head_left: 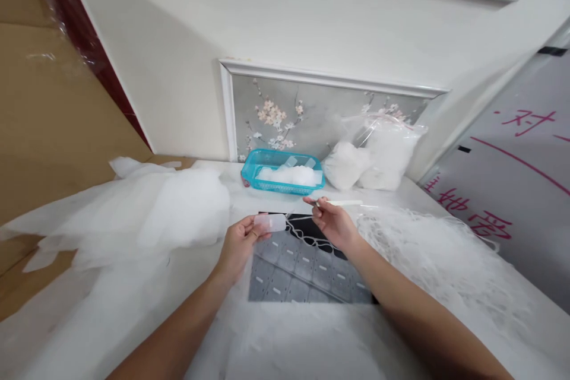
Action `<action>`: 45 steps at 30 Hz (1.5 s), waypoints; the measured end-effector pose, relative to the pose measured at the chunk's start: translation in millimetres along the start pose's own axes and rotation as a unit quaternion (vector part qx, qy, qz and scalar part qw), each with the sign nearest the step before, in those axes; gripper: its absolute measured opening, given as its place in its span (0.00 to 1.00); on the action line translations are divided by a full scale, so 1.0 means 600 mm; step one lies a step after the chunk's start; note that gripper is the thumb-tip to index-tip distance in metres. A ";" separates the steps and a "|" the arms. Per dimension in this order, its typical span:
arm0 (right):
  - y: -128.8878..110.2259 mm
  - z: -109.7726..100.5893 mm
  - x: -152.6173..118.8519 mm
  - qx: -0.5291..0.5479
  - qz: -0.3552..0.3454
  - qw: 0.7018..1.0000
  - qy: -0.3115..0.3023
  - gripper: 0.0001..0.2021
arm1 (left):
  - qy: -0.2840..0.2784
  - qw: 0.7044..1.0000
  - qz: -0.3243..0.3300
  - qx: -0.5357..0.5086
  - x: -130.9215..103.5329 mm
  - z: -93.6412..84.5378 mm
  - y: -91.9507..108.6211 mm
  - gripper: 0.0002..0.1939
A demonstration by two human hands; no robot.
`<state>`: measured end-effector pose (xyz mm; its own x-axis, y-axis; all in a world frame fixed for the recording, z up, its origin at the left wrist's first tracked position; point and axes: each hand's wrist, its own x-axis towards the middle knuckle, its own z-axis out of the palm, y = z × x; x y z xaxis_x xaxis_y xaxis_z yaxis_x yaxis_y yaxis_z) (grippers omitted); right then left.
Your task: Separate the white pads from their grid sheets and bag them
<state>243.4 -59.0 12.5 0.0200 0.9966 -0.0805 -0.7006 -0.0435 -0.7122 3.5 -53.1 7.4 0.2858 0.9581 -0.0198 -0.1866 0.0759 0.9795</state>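
Note:
My left hand (243,243) pinches a small translucent white plastic piece (275,223) between thumb and fingers. White looped string (312,241) runs from that piece toward my right hand (336,222). The fingers of my right hand are closed round a thin tool (315,203) whose tip points left, and a pale strip (351,202) sticks out behind them to the right. Both hands are above a printed grey sheet (307,270) with a black upper part.
Behind the hands stands a blue basket (282,190) holding white pieces. Clear bags of white material (385,154) lean on the wall. Thin translucent sheets (178,208) pile up at left, tangled white string (445,267) at right. A whiteboard (529,190) with red writing borders the right side.

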 end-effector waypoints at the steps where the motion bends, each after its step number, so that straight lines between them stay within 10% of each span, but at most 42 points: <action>1: -0.006 -0.013 0.009 -0.033 0.000 0.999 0.015 0.17 | 0.000 1.000 -0.003 -0.008 0.001 -0.001 -0.001 0.25; 11: -0.017 -0.112 0.056 -0.352 -0.070 0.929 0.090 0.19 | -0.021 0.999 -0.031 -0.033 0.001 -0.003 0.003 0.27; 24: -0.004 -0.129 0.059 -0.474 -0.190 0.841 0.177 0.17 | -0.073 0.980 -0.125 -0.135 -0.002 0.022 0.041 0.27; 32: -0.008 -0.129 0.069 -0.488 -0.207 0.831 0.170 0.15 | 0.103 0.992 -0.001 0.068 0.138 0.064 0.120 0.15; 39: -0.010 -0.127 0.073 -0.501 -0.208 0.824 0.166 0.14 | 0.240 0.908 0.037 0.342 0.294 0.076 0.132 0.08; 45: -0.016 -0.123 0.073 -0.508 -0.208 0.818 0.169 0.13 | 0.167 0.799 0.112 0.567 0.274 0.058 0.099 0.13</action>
<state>303.8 -20.3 -35.3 0.4232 0.8706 0.2511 0.3686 0.0877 -0.9254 71.8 99.1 69.4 0.0626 0.9469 0.3153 0.8280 -0.2257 0.5133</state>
